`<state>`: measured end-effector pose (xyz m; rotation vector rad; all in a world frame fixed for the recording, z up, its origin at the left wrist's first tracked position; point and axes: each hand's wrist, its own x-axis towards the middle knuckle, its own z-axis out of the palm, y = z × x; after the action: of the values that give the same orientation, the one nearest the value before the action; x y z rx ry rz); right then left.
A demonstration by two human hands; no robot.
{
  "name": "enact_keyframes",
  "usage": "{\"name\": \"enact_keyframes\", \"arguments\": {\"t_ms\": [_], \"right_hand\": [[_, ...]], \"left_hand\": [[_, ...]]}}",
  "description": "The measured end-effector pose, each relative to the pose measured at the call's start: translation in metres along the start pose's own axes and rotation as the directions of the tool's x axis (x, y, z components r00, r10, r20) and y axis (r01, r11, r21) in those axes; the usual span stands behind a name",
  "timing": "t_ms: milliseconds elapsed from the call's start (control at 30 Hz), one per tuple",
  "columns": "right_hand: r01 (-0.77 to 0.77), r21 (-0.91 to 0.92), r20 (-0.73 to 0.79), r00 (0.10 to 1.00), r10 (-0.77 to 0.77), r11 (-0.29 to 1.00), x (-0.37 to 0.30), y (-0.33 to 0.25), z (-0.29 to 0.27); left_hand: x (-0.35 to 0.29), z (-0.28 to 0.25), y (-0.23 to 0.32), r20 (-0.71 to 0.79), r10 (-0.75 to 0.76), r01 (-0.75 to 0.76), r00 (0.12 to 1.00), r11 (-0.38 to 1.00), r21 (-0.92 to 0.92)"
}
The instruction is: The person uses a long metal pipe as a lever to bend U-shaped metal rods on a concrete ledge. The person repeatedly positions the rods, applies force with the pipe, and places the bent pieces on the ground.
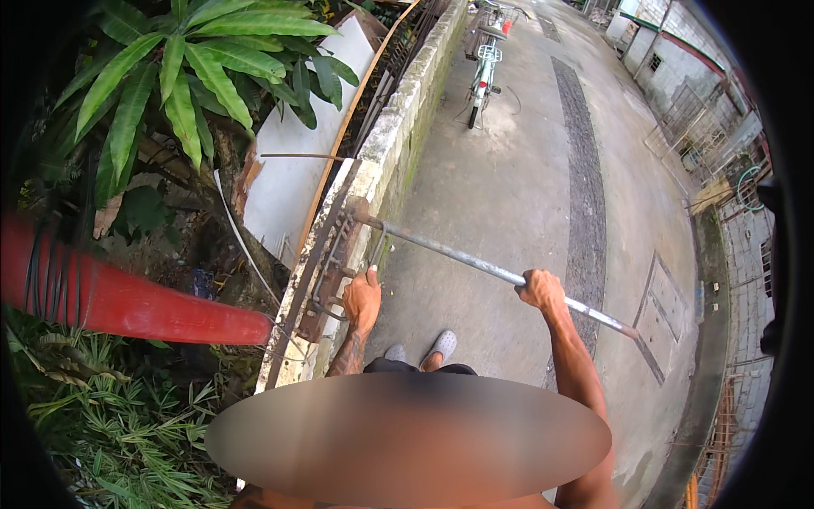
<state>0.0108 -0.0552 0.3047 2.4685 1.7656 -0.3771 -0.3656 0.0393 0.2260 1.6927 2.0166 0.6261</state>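
My right hand [543, 291] is closed round a long grey metal pipe [458, 256], well out along its length. The pipe's rusty far-left end meets a rusty bending jig [362, 209] fixed on top of the low wall. A thin bent steel rod [379, 245] sits at the jig, curving between the pipe's end and my left hand [362, 302]. The fingers of my left hand are curled on that rod beside the wall; part of the grip is hidden.
The block wall [405, 127] runs away on my left, with leafy plants [195, 68] and a red pole [153, 297] beyond it. A bicycle [485, 64] stands ahead on the concrete lane [509, 187]. At the right is a grey block wall [750, 280].
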Motion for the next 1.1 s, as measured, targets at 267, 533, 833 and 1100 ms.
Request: {"name": "enact_keyframes", "arguments": {"t_ms": [267, 533, 833, 1100], "right_hand": [[0.043, -0.035, -0.011, 0.999, -0.044, 0.998, 0.042, 0.019, -0.029], [-0.056, -0.053, 0.006, 0.998, 0.056, 0.997, -0.023, 0.000, -0.041], [0.516, -0.727, 0.046, 0.696, -0.717, 0.454, -0.032, -0.251, -0.338], [0.606, -0.703, 0.013, 0.534, -0.846, 0.371, -0.035, -0.248, -0.349]], "left_hand": [[0.006, 0.001, 0.005, 0.031, 0.027, -0.026, 0.999, 1.000, -0.013], [0.014, 0.002, 0.000, 0.138, -0.020, 0.034, 0.990, 0.995, -0.094], [0.074, -0.108, -0.015, 0.541, -0.178, 0.471, 0.822, 0.746, -0.471], [0.072, -0.093, 0.008, 0.289, -0.136, 0.213, 0.948, 0.943, -0.257]]}}
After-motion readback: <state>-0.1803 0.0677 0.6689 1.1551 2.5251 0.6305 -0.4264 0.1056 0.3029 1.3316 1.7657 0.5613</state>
